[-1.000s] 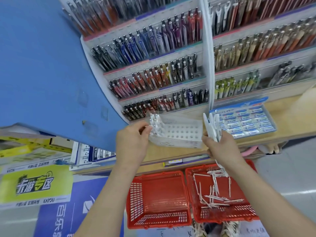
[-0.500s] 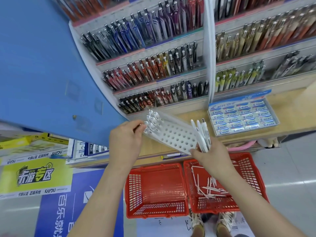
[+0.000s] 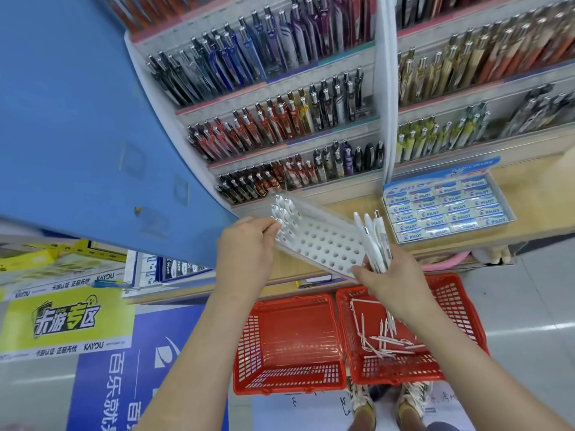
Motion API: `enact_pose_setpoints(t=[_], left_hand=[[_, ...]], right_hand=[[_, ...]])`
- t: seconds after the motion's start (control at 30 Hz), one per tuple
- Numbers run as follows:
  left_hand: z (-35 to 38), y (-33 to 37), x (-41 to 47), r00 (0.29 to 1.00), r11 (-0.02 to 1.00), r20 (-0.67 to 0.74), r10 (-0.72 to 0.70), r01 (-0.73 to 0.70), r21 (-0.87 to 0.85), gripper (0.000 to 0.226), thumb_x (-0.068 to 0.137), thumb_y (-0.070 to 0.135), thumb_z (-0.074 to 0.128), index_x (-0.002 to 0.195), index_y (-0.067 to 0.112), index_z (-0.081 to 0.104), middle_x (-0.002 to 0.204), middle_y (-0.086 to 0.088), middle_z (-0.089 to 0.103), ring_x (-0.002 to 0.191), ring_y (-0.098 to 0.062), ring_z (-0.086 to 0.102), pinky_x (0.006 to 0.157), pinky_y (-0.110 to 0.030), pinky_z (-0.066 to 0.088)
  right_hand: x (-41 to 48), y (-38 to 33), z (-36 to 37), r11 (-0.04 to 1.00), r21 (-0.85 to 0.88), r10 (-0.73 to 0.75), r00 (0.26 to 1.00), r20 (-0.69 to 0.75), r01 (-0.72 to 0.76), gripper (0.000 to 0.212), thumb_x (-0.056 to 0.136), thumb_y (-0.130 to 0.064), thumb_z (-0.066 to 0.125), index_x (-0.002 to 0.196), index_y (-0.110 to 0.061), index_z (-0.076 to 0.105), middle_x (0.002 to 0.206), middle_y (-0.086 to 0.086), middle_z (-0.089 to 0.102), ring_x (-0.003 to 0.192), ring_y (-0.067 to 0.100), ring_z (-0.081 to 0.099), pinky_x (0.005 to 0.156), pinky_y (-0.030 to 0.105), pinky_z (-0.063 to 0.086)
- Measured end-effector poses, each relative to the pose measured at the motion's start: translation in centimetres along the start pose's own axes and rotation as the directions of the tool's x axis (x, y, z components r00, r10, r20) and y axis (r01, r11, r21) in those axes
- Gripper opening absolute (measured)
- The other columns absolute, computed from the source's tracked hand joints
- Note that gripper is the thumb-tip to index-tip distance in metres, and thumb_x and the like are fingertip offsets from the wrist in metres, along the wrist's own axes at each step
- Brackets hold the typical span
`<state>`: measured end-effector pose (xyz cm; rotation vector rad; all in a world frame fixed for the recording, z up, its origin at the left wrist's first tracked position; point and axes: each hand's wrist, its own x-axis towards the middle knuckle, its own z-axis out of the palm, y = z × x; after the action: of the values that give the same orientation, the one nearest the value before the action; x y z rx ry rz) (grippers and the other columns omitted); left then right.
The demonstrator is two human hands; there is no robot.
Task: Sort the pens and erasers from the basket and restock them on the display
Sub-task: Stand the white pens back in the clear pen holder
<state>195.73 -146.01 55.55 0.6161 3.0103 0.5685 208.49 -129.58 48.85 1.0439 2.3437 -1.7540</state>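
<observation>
A white pen holder tray (image 3: 323, 241) full of round holes is held tilted above the counter. My left hand (image 3: 245, 247) grips its left end, where several white pens (image 3: 281, 209) stand in the holes. My right hand (image 3: 392, 275) clutches a bunch of white pens (image 3: 375, 241) against the tray's right end. Below it, the right red basket (image 3: 457, 309) has several loose white pens (image 3: 385, 340) on its bottom. The left red basket (image 3: 289, 343) looks empty. A clear box of Pilot erasers (image 3: 445, 206) sits on the wooden counter at right.
Tiered racks of coloured pens (image 3: 280, 119) fill the display behind the counter (image 3: 535, 213), split by a white divider (image 3: 385, 88). A blue panel (image 3: 77, 119) juts in from the left. My shoes (image 3: 385, 405) stand on the floor beside the baskets.
The holed tray has tilted further, its right end dropping toward my right hand. My right hand with the pen bunch moved in against that end. The view shifted downward slightly.
</observation>
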Motion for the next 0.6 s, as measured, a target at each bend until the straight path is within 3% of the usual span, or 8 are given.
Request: enact_pose_setpoints(t=[0.17, 0.33, 0.47, 0.6], left_hand=[[0.0, 0.4, 0.5, 0.978, 0.978, -0.009, -0.207, 0.207, -0.018, 0.017, 0.086, 0.035, 0.065, 0.089, 0.02, 0.074, 0.08, 0.003, 0.072, 0.076, -0.018, 0.065, 0.072, -0.03, 0.051], [0.6, 0.4, 0.6, 0.983, 0.982, 0.031, -0.18, 0.178, 0.059, 0.018, 0.085, 0.034, 0.066, 0.08, 0.019, 0.073, 0.076, 0.0, 0.072, 0.076, -0.023, 0.065, 0.071, -0.036, 0.052], [0.5, 0.9, 1.1, 0.984, 0.981, 0.056, -0.168, 0.161, 0.111, 0.018, 0.087, 0.032, 0.064, 0.081, 0.017, 0.074, 0.077, -0.002, 0.072, 0.078, -0.025, 0.065, 0.071, -0.036, 0.052], [-0.7, 1.4, 0.8, 0.981, 0.975, 0.071, -0.179, 0.167, 0.15, 0.022, 0.088, 0.036, 0.061, 0.086, 0.018, 0.073, 0.082, -0.002, 0.072, 0.082, -0.024, 0.065, 0.073, -0.035, 0.052]], right_hand=[[0.0, 0.1, 0.1, 1.0, 0.003, 0.001, 1.0, 0.003, -0.001, 0.02, 0.076, -0.014, 0.073, 0.076, -0.006, 0.055, 0.065, 0.014, 0.063, 0.051, 0.022, 0.055, 0.051, 0.036, 0.05], [0.2, -0.1, -0.3, 0.991, 0.12, 0.053, 0.998, 0.014, -0.054, 0.018, 0.086, -0.017, 0.064, 0.072, -0.009, 0.055, 0.051, 0.003, 0.053, 0.037, 0.012, 0.049, 0.041, 0.023, 0.04], [-0.1, -1.1, -1.3, 0.973, 0.198, 0.114, 0.993, 0.01, -0.114, 0.025, 0.091, -0.016, 0.055, 0.069, -0.004, 0.055, 0.049, 0.008, 0.053, 0.037, 0.011, 0.047, 0.042, 0.022, 0.039], [-1.0, -3.1, -3.0, 0.86, 0.469, 0.132, 0.976, 0.175, -0.2, 0.014, 0.092, -0.011, 0.056, 0.088, 0.001, 0.063, 0.061, 0.011, 0.056, 0.045, 0.016, 0.05, 0.043, 0.025, 0.041]])
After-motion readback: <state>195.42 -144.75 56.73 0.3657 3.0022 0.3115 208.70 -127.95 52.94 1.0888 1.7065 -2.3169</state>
